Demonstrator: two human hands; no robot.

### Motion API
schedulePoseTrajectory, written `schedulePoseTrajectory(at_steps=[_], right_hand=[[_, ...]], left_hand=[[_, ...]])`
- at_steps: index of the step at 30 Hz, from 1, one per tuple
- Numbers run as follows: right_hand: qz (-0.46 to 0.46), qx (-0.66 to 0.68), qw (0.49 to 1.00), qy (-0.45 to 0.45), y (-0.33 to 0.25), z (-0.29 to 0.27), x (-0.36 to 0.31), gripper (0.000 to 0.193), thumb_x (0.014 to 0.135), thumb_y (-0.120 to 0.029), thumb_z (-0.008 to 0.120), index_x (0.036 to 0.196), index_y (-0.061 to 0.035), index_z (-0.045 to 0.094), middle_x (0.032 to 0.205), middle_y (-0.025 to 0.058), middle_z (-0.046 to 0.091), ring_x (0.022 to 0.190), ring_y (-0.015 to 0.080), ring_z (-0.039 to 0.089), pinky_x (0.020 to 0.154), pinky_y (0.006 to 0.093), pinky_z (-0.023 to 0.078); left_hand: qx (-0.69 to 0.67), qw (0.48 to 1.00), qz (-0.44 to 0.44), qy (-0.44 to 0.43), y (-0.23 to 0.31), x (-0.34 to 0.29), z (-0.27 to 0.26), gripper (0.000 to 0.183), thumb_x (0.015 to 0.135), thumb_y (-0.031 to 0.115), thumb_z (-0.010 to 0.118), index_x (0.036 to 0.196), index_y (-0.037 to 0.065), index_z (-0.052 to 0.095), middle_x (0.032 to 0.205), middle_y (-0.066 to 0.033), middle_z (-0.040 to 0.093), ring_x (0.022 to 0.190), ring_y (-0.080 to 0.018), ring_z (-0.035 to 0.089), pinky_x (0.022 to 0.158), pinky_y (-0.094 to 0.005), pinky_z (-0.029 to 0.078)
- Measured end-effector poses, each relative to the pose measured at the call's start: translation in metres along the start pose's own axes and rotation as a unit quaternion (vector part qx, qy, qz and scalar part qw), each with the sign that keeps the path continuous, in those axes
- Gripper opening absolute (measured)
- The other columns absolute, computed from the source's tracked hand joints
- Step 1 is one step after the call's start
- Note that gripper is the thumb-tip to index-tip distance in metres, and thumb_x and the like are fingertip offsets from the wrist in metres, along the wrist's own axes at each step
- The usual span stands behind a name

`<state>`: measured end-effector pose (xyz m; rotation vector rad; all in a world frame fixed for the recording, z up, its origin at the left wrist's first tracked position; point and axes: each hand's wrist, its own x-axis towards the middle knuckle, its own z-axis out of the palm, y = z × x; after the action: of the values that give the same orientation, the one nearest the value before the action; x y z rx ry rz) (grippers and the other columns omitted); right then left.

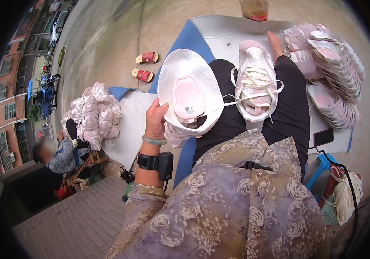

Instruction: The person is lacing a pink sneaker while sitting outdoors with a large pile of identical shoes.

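Observation:
My left hand [154, 117] grips the left edge of a white shoe upper [208, 82], thumb inside and fingers behind. The upper is spread wide and shows a pink inner piece with a small printed label. More pink and white layers [178, 134] show beneath it, over my left thigh. Beside it, a pink and white sneaker [256, 64] lies on my lap, toe pointing away, its cream laces threaded and loose at the ends. A cream lace [232, 102] stretches between the upper and the sneaker. My right hand is out of view.
Nested stacks of pink uppers [332, 60] lie at the right, with a phone [323, 137] nearer. Lace bundles [347, 194] hang lower right. Another pink pile [94, 114] is at left, beside a seated person [64, 159]. Red slippers [147, 57] and a plastic container [254, 8] stand farther off.

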<state>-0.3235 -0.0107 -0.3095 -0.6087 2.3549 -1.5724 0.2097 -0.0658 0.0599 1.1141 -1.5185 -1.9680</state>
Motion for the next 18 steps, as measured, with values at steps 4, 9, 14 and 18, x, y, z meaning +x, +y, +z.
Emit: schedulePoseTrajectory(at_steps=[4, 9, 14, 18], right_hand=[[0.023, -0.017, 0.999, -0.020, -0.003, 0.012, -0.008, 0.052, 0.086, -0.045, 0.039, 0.115, -0.0053, 0.056, 0.114, 0.0185, 0.057, 0.111, 0.0353, 0.049, 0.092, 0.0394, 0.037], [0.021, -0.035, 0.999, -0.030, -0.004, 0.004, -0.003, 0.053, 0.087, -0.045, 0.039, 0.116, -0.0034, 0.055, 0.116, 0.0197, 0.056, 0.113, 0.0341, 0.049, 0.093, 0.0377, 0.037], [0.018, 0.019, 0.999, -0.019, 0.004, 0.009, -0.003, 0.055, 0.087, -0.045, 0.038, 0.117, -0.0008, 0.054, 0.118, 0.0188, 0.055, 0.115, 0.0325, 0.048, 0.094, 0.0361, 0.036], [0.051, 0.002, 0.998, -0.033, 0.011, 0.014, -0.010, 0.055, 0.087, -0.044, 0.036, 0.116, -0.0009, 0.054, 0.116, 0.0203, 0.055, 0.113, 0.0350, 0.048, 0.094, 0.0369, 0.036]], left_hand=[[-0.007, 1.000, 0.003, 0.025, -0.001, -0.003, 0.003, 0.047, 0.081, 0.016, 0.053, 0.122, -0.005, 0.045, 0.107, -0.0092, 0.058, 0.092, -0.0126, 0.057, 0.079, -0.0225, 0.044], [0.010, 1.000, 0.003, 0.000, -0.002, 0.003, -0.003, 0.043, 0.081, 0.015, 0.053, 0.119, -0.004, 0.046, 0.104, -0.0083, 0.059, 0.090, -0.0117, 0.057, 0.077, -0.0222, 0.045], [0.003, 1.000, 0.003, 0.005, 0.003, -0.001, 0.000, 0.042, 0.081, 0.016, 0.053, 0.117, -0.004, 0.048, 0.103, -0.0077, 0.059, 0.087, -0.0107, 0.057, 0.075, -0.0216, 0.044], [0.006, 1.000, 0.001, 0.012, -0.004, -0.002, -0.003, 0.042, 0.081, 0.017, 0.054, 0.117, -0.004, 0.048, 0.103, -0.0076, 0.059, 0.088, -0.0101, 0.056, 0.075, -0.0207, 0.043]])
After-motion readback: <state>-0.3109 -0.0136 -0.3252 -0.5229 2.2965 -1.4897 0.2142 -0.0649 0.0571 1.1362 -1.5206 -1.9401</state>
